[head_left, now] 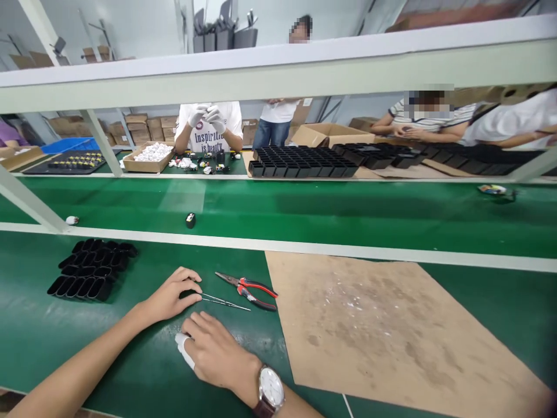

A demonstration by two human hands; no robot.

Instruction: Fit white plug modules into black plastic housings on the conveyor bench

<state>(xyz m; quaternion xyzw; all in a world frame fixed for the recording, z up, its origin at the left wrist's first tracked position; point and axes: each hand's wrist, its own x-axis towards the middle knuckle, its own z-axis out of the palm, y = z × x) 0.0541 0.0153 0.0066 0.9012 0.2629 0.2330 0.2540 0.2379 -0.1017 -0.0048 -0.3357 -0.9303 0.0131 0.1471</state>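
Note:
My left hand rests on the green bench, its thumb and forefinger closed around one end of thin metal tweezers. The other end points right along the surface. Nearer to me, my right hand lies palm down with loosely bent fingers and nothing visible in it. A white cover wraps its thumb, and a watch is on that wrist. Just right of the tweezers lie long-nose pliers with red and black handles, touched by neither hand.
Black oval cups stand in rows at left. A stained cardboard sheet covers the right side. Beyond a white rail, a green belt carries a small black part. Co-workers sit across, behind black trays.

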